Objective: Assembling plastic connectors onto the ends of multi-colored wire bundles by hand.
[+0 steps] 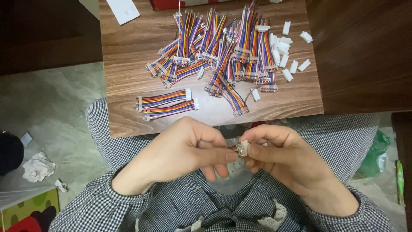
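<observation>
On the wooden desk (128, 56) the big heap of rainbow ribbon cables (223, 47) lies tangled across the middle and right, and most of it looks yet to be handled. Beside it on the right sits a scatter of loose white connector housings (285, 53), still separate from any cable. Nearer the front edge, two cables with white housings on both ends (167, 104) lie side by side, apart from the heap; judging from that, only a small share is finished.

Below the desk edge, over the lap, the left hand (184, 150) is curled with its thumb and fingers pinching a cable end (237, 149). The right hand (279, 152) grips a small white housing (244, 147) touching that end; whether it is fully seated is hard to tell.
</observation>
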